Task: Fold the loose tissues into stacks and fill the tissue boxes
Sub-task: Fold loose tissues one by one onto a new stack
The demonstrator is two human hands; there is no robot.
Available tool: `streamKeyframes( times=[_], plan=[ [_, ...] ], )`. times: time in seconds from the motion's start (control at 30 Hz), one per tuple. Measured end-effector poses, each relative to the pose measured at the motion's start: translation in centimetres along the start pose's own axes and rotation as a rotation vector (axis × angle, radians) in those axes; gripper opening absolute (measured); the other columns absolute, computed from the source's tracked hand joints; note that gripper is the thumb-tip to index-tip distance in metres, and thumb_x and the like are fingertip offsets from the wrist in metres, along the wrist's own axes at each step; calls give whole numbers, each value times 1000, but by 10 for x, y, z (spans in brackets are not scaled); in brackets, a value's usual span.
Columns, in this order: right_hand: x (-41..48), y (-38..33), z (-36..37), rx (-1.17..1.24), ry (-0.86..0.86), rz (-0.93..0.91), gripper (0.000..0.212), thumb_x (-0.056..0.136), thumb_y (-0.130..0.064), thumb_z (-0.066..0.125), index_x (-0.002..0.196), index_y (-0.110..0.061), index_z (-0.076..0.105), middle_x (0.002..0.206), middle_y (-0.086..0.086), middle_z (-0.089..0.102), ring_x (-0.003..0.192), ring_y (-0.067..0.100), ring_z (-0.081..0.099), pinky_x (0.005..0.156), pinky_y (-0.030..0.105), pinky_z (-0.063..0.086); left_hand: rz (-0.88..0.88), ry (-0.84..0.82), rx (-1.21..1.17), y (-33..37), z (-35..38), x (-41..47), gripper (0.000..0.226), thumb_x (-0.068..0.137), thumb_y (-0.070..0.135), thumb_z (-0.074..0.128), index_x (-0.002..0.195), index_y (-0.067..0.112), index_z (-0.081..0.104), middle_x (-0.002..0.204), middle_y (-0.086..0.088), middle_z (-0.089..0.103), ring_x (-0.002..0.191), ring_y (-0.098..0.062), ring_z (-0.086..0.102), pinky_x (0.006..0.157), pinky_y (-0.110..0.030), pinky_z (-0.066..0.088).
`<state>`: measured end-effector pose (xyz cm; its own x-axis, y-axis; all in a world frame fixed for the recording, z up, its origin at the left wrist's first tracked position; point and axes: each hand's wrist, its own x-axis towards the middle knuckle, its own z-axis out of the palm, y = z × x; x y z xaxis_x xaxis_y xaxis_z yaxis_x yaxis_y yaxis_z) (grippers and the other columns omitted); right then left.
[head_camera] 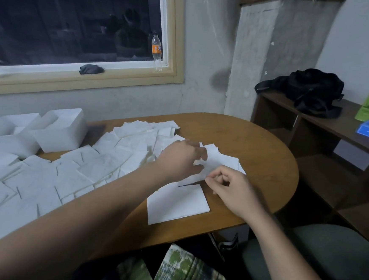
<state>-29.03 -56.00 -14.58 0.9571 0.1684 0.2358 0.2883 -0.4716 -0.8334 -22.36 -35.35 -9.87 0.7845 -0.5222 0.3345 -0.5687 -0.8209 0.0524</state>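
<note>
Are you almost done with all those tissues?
Not nearly. Done: one small stack sits on the table in front. In hand: the right hand pinches a tissue above it, and the left hand touches it too. Left: a big spread of loose tissues, and the white boxes, which look unfilled.

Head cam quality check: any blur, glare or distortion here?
Head view: dim overall; left hand motion-blurred at the fingertips, right hand pinching a tissue sharper; window black with faint reflections, frame bent by the wide lens; white boxes nearly washed out.
</note>
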Motion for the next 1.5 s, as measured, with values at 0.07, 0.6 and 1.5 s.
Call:
streamKeyframes(
  times=[0.07,0.6,1.5],
  plan=[
    [0,-2,-1,26,8,8,11,100,-24,72,89,-25,73,68,2,67,65,5,64,69,28,49,59,-30,63,1,10,12,29,95,40,74,122,28,75,112,5,70,105,-20,65,81,-34,52],
    [0,3,-2,52,199,-27,16,97,-21,72,83,-26,70,73,-5,67,73,11,63,67,23,49,210,-56,301,-10,35,34,16,84,17,59,68,15,63,57,-1,49,55,-27,49,62,-31,26],
    [2,5,-7,125,318,-72,12,103,-36,70,94,-28,71,88,-12,73,80,9,67,64,30,50,-172,178,-346,-10,-23,-53,9,98,33,77,103,26,78,95,20,74,89,0,69,77,-23,58]
  ],
)
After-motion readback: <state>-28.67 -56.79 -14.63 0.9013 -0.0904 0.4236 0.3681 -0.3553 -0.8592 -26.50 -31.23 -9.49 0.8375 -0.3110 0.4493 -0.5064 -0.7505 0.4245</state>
